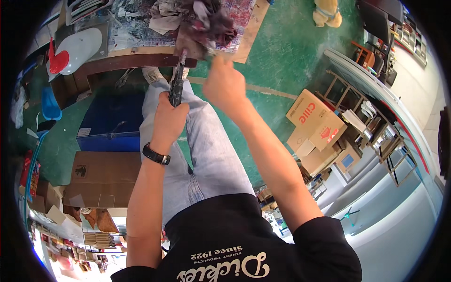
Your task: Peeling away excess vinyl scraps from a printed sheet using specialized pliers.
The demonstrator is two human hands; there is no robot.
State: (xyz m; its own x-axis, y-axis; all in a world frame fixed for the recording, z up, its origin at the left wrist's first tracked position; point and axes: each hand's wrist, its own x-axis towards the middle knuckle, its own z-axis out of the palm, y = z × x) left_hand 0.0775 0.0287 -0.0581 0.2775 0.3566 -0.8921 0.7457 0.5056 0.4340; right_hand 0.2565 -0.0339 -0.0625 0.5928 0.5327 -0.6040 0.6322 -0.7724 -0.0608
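My left hand (168, 118) grips the handle of a dark, slim hand tool (178, 83); its exact kind is unclear. The tool points up past the front edge of the worktable (134, 60), and its tip looks pinkish and smeared. To its right is my right hand (225, 83), blurred, with fingers curled near a pile of stained rags (215, 26). A blurred pale bit shows at those fingertips, but whether they hold it is unclear. Under the rags lies a brown board (185, 44), on a paint-smeared sheet (137, 30).
On the table's left stands a white plastic bottle (82, 49) with a red spout, below a tray of tools (88, 8). Left of my legs sit a blue box (109, 120) and a cardboard box (102, 179). Cartons (313, 120) and a metal rack (373, 123) stand at right.
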